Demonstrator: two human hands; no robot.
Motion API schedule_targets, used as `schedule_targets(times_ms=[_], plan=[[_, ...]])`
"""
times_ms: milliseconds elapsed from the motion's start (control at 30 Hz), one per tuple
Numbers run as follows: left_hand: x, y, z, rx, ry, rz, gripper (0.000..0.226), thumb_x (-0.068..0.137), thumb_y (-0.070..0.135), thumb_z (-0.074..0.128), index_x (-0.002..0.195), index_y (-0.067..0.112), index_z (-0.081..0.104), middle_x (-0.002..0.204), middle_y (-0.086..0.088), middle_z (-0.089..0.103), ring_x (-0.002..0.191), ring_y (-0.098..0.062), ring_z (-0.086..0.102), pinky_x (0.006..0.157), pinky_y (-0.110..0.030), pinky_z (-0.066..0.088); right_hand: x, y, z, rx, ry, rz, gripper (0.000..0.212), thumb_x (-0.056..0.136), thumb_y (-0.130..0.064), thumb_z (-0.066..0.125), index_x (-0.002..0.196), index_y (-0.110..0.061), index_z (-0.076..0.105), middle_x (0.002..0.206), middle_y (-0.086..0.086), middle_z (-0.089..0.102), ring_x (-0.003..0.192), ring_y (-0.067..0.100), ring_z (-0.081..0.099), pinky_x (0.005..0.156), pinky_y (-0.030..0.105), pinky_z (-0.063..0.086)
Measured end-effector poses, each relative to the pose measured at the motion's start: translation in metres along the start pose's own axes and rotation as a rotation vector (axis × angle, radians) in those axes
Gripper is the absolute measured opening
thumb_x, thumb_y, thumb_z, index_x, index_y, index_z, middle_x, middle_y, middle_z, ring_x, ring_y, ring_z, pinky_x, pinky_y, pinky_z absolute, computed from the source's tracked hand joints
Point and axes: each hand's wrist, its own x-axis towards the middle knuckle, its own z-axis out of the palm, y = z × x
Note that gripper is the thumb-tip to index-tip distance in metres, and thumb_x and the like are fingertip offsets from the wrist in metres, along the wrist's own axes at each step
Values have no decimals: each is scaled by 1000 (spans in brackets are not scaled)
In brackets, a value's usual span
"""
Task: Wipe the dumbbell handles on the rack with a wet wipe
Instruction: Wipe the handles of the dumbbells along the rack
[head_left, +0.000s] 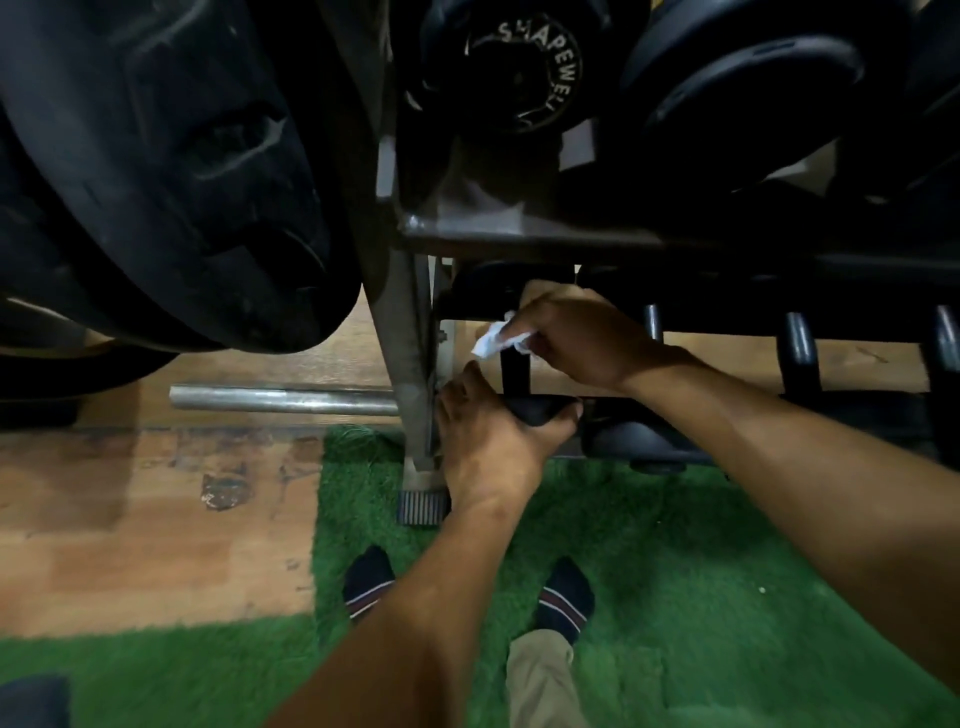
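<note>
Where fingers pinch it, the wet wipe (493, 340) is white and crumpled.

bare forearms (810, 493), striped dark socks (566, 597), khaki trousers (540, 675)

Head view, steeply downward, close

Crumpled white wet wipe (493, 340) against black dumbbell handle (514, 366) on the rack's (519, 244) lowest shelf.
</note>
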Motion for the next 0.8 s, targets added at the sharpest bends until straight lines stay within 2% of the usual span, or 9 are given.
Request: schedule_targets(times_ms=[100, 200, 300, 367, 500, 567, 667, 733, 800], plan=[[-2, 5, -3, 19, -46, -39, 119, 62, 77, 77, 151, 9, 35, 146, -12, 46, 140, -36, 41, 110, -50, 42, -4, -7, 4, 12, -89, -72, 19, 90, -17, 69, 95, -32, 80, 97, -6, 67, 93, 18, 65, 75, 31, 49], [0, 9, -5, 57, -95, -109, 129, 62, 80, 77, 157, 11, 23, 157, -14, 36, 147, -35, 33, 115, -48, 38, -4, -8, 1, 12, -173, -112, 16, 88, -18, 72, 94, -30, 80, 93, -6, 65, 89, 15, 64, 73, 33, 50], [2, 15, -4, 47, -149, -225, 142, 58, 83, 77, 161, 13, 7, 166, -15, 22, 152, -35, 24, 118, -54, 33, -5, -1, -2, 22, -34, -23, 24, 90, -17, 70, 106, -32, 78, 99, -4, 63, 91, 13, 62, 76, 24, 45], [2, 19, -3, 11, -157, -275, 145, 59, 79, 81, 160, 9, 5, 166, -17, 21, 152, -35, 22, 118, -55, 32, -6, 1, 1, 39, 54, 22, 33, 89, -10, 69, 116, -27, 75, 107, 0, 63, 97, 15, 63, 78, 17, 39], [5, 20, -5, -12, -198, -305, 148, 61, 76, 82, 161, 2, 0, 168, -18, 13, 155, -35, 14, 123, -51, 24, -6, -6, 12, -119, -11, -43, 39, 91, -12, 68, 120, -38, 72, 109, -3, 60, 101, 19, 64, 79, 28, 48], [6, 19, -6, 5, -216, -295, 147, 62, 77, 81, 160, 1, 2, 168, -19, 16, 154, -36, 16, 122, -51, 25, -4, -7, 9, -129, -19, -68, 39, 91, -14, 68, 121, -39, 71, 108, -4, 59, 100, 18, 64, 80, 30, 50], [6, 19, -5, 28, -212, -282, 143, 62, 78, 80, 161, 3, 10, 166, -18, 21, 153, -36, 21, 121, -50, 27, 1, -3, 3, -20, 90, 52, 30, 93, -23, 61, 122, -24, 71, 111, 3, 64, 102, 23, 64, 86, 35, 51], [7, 19, -4, 42, -212, -281, 141, 61, 79, 79, 161, 5, 13, 166, -17, 22, 153, -36, 22, 121, -50, 29, 4, -3, 8, -106, 170, 105, 32, 96, -14, 55, 126, -17, 68, 117, 8, 65, 106, 27, 63, 86, 30, 47], [8, 18, -4, 48, -216, -275, 139, 60, 81, 78, 160, 7, 16, 165, -17, 25, 152, -38, 24, 120, -52, 31, 3, -4, 19, -102, 262, 157, 32, 94, -10, 59, 124, -17, 69, 111, 7, 67, 99, 24, 66, 79, 24, 46]])
